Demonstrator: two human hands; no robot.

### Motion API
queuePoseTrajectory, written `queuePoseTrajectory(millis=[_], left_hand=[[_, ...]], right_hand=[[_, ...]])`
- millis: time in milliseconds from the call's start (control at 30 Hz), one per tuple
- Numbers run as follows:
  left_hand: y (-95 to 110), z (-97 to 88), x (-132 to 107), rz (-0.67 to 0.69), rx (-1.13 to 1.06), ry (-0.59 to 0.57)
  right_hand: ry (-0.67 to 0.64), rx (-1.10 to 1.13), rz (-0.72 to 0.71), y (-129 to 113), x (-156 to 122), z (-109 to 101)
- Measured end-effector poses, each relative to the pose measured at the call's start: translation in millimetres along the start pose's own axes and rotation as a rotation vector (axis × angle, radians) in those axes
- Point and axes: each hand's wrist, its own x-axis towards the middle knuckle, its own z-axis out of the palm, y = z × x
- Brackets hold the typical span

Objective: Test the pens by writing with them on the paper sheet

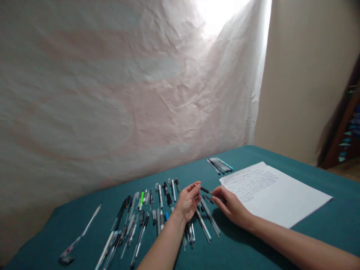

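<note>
A dark-gripped pen (205,190) is held up between my two hands, above the teal-covered table. My left hand (188,202) pinches its tip end; whether a small part sits in those fingertips is too fine to make out. Around the other end, my right hand (230,204) closes its fingers on the barrel. Beneath and beside my left hand lie clear pen barrels (210,217) and a white pen (204,225). To the left spread many loose pens, caps and pen parts, among them a bright green pen (141,200) and a clear pen with a black grip (140,240).
Sheets of paper (292,195), partly covered in handwriting, lie at the right. A row of thin pens or refills (219,165) sits at the back. On the far left is a long whitish strip (87,228). A pale cloth (135,93) hangs behind the table (315,176).
</note>
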Motion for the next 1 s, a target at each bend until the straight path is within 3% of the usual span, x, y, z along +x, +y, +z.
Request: queuePoseTrajectory(millis=[233,367,433,567,733,833,933,1000], left_hand=[[0.6,-0.2,-0.4,0.017,0.018,-0.009],[0.9,5.5,-4.7,0.044,0.051,-0.035],[-1.1,13.2,-9.5,0.08,0.198,-0.083],[-11.5,37.3,-28.9,0.278,0.789,-0.256],[-34.1,62.8,-61.0,0.53,1.391,-0.527],[-49.1,67.5,-69.3,0.596,1.562,-0.607],[-57.3,66.6,-69.3,0.626,1.645,-0.643],[-58.5,65.1,-68.2,0.628,1.678,-0.643]], right_hand=[[-0.052,0.016,-0.028,-3.5,1.1,-2.7],[0.005,0.118,0.008,-7.5,2.4,-2.4],[0.074,0.192,0.029,-10.3,5.6,-7.0],[0.19,0.328,0.06,-18.4,19.8,-33.4],[0.193,0.367,-0.016,-32.4,36.6,-79.6],[0.245,0.268,-0.087,-33.0,34.4,-97.6],[0.423,0.132,0.015,-18.7,23.4,-108.0],[0.46,0.11,0.12,-1.9,13.8,-113.3]])
